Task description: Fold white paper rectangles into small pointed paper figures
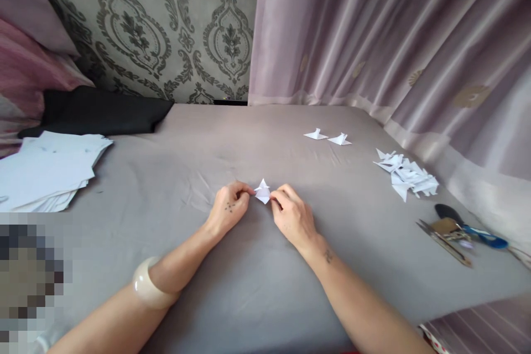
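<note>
- A wide surface [253, 293] covered in smooth grey cloth, faintly creased, spreads under everything.
- A pale mauve curtain [332, 33] hangs in folds along the far right, its hem meeting the cloth.
- Behind the far edge stands a wall [186, 38] with grey ornamental paper.
- Pink cloth [25, 61] drapes at the upper left.
- In front of it lies a black sheet [103, 113], flat and with a crooked edge.
- Nearer, at the left, sits an uneven stack of white paper [45, 168]; below it, a corner is blurred out.
- The person's left hand [230, 204] is bent inward, its thumb and finger closed on the left edge of a small folded paper.
- The right hand [292, 213] mirrors it, fingertips pinched together at the right edge.
- A heap of folded white shapes [409, 177] lies toward the right, pieces overlapping.
- Just nearer than the heap, a slim pointed tool [446, 243] rests beside a blue-handled tool [485, 236].
- A cream bangle [153, 287] circles the left forearm.
- Two folded birds [340, 139] sit side by side near the far edge.
- The small folded paper [263, 192] is mid-surface, between both hands, a point facing away.
</note>
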A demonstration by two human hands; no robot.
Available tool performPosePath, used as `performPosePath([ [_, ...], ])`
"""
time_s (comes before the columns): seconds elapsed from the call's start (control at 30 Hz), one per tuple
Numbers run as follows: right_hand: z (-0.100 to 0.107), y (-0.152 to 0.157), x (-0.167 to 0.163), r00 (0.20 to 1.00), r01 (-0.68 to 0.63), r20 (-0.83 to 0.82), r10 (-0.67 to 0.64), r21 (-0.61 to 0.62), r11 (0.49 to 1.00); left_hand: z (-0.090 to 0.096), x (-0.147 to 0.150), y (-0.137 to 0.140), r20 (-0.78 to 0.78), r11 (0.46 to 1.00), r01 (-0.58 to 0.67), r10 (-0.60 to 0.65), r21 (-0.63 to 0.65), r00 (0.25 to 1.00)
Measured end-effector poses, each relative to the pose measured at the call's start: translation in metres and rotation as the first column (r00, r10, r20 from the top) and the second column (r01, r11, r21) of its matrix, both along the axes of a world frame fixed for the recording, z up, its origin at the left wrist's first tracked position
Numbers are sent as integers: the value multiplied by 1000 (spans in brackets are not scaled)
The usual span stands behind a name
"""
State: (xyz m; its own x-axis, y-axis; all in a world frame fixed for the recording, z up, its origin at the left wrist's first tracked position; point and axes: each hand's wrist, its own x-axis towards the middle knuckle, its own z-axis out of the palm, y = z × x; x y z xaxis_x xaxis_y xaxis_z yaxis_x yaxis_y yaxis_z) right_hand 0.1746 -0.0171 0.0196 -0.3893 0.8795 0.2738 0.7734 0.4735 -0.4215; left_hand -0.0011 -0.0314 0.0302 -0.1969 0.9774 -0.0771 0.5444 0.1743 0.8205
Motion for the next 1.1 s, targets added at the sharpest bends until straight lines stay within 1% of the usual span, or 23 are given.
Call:
performPosePath([
  [0.1, 1, 0, 1, 994, -36, 106, 30, 51, 998, 0, 0, 1, 20, 998, -48, 47, 36, 999],
  [0.17, 3, -1, 2, 987, -62, 152, 52, 58, 996, 0, 0, 1, -2, 993, -46, 46, 108, 999],
  [0.2, 4, -1, 2, 985, -67, 162, 58, 56, 996, 0, 1, 0, -18, 987, -22, 25, 157, 1000],
  [0.27, 6, -2, 3, 986, -59, 156, 52, 39, 998, 1, 2, -2, -56, 962, 67, -54, 263, 997],
  [0.37, 7, -2, 2, 992, -31, 121, 33, -17, 999, 1, 5, -5, -154, 889, 251, -207, 383, 966],
  [0.43, 7, -1, 2, 996, -19, 91, 24, -56, 998, -1, 6, -6, -230, 844, 340, -265, 414, 937],
  [0.47, 7, 0, 2, 997, -16, 75, 22, -75, 997, -3, 6, -6, -260, 831, 366, -277, 419, 925],
  [0.53, 6, 2, 2, 999, -6, 37, 10, -109, 994, -8, 6, -4, -299, 823, 384, -274, 419, 914],
  [0.67, 5, 4, 1, 998, 31, -43, -38, -168, 985, -20, 4, 2, -313, 839, 373, -259, 396, 914],
  [0.8, 3, 8, 2, 993, -2, -120, -22, -196, 981, -28, 2, 10, -245, 894, 319, -248, 314, 937],
  [0.93, -2, 14, 2, 982, -59, -186, 16, -227, 972, -29, 1, 17, -159, 942, 255, -223, 219, 962],
  [1.1, -5, 22, 0, 984, -41, -175, -6, -267, 963, -25, -2, 23, -82, 959, 231, -220, 165, 972],
])
